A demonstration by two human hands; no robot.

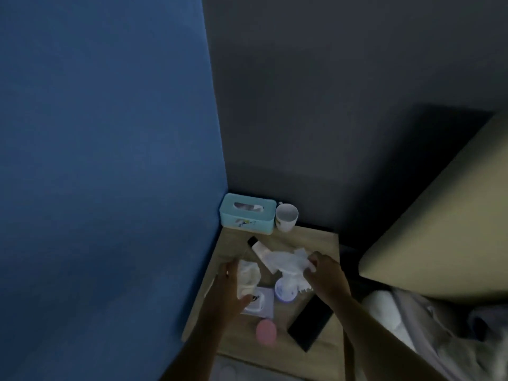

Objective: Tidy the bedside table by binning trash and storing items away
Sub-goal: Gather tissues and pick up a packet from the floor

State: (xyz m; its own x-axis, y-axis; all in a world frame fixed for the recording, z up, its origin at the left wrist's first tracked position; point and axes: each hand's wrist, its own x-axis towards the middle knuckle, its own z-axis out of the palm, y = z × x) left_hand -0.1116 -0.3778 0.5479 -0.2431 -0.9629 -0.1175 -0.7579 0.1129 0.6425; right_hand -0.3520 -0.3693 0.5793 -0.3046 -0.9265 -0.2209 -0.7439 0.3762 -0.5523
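The wooden bedside table point(316, 240) stands in the corner. My left hand point(229, 284) grips a crumpled white tissue point(248, 274) at the table's left side. My right hand point(325, 273) pinches the edge of a larger crumpled white tissue point(286, 259), which lies over a white tube with a black cap point(259, 250). Below the tissues sit a small round white jar point(286, 290), a white square case point(261, 301), a pink oval thing point(266, 331) and a black phone point(310, 323).
A teal tissue box point(247, 217) and a white cup point(286, 216) stand at the table's back edge against the dark wall. A blue wall point(110, 160) closes the left. A beige headboard point(439, 229) and rumpled bedding point(439, 331) lie to the right.
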